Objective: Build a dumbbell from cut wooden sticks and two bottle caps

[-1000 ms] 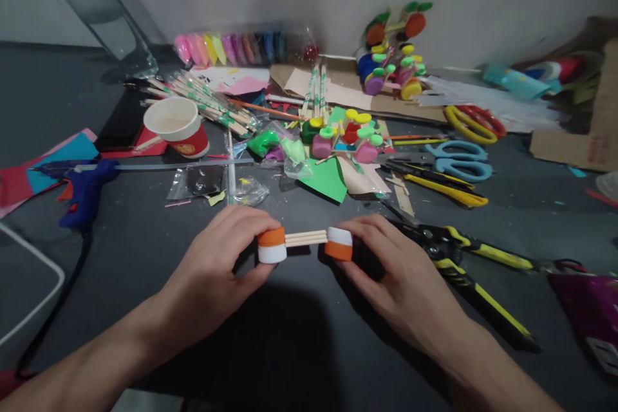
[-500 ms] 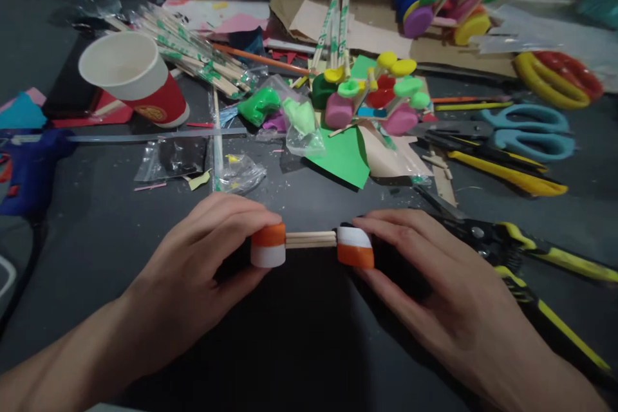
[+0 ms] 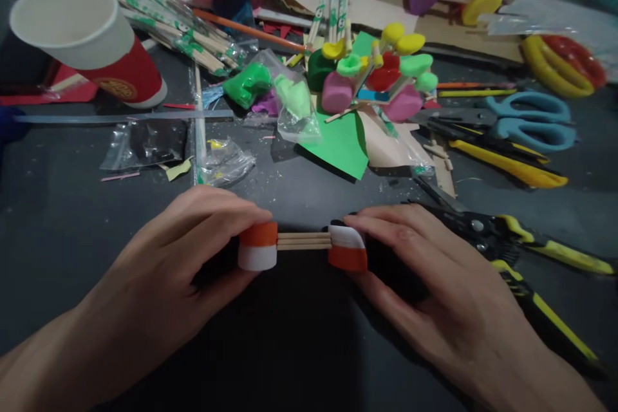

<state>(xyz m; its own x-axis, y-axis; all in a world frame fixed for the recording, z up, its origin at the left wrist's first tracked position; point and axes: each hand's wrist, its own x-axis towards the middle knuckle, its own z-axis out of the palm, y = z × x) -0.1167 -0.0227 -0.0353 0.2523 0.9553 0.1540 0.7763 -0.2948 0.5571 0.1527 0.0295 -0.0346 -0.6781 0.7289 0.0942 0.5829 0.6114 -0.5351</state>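
Three thin wooden sticks (image 3: 304, 241) lie side by side between two orange-and-white end pieces. My left hand (image 3: 193, 264) pinches the left end piece (image 3: 258, 246), orange on top and white below. Between the thumb and fingers of my right hand (image 3: 429, 270) is the right end piece (image 3: 347, 248), white above and orange below. The far ends of the sticks are hidden by these pieces. Both hands are low over the dark table (image 3: 290, 174).
A paper cup (image 3: 120, 71) stands at the back left, near wrapped sticks (image 3: 168, 19). Green paper (image 3: 340, 145) and a colourful clay model (image 3: 371, 84) are behind the hands. Blue-handled scissors (image 3: 531, 132) and yellow-black pliers (image 3: 483, 228) lie right.
The view has shifted, so the cup appears nearer and further left and the glue gun is mostly out of frame. Both hands keep their hold, with the piece slightly further left in view.
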